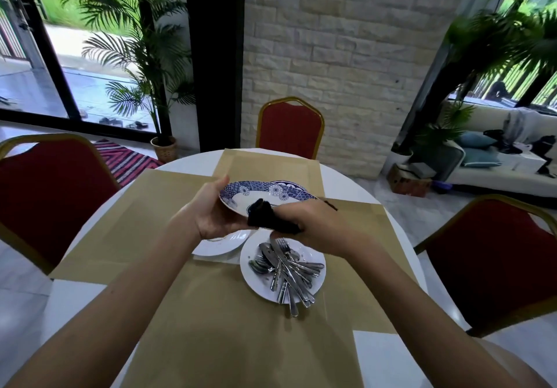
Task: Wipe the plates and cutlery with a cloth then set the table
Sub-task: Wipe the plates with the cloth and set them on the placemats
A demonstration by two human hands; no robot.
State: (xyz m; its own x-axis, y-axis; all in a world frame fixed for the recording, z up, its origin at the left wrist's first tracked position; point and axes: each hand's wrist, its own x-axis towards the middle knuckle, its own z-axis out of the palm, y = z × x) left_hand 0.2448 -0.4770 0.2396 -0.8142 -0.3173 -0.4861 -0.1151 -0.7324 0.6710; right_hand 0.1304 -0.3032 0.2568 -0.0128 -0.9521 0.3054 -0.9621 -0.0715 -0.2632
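Observation:
My left hand [211,216] holds a blue-and-white patterned plate [259,191] by its left rim, lifted and tilted above the table. My right hand [313,225] grips a black cloth [268,217] pressed against the plate's near edge. Below the hands a white plate [256,279] carries a pile of several knives, forks and spoons [286,270]. Another white plate [220,244] lies to its left, partly hidden under my left wrist.
The round white table [340,182] is covered by tan paper placemats [135,207]. Three red chairs with gold frames stand around it: far side [291,127], left [51,197], right [494,261]. Potted palms and a sofa lie beyond.

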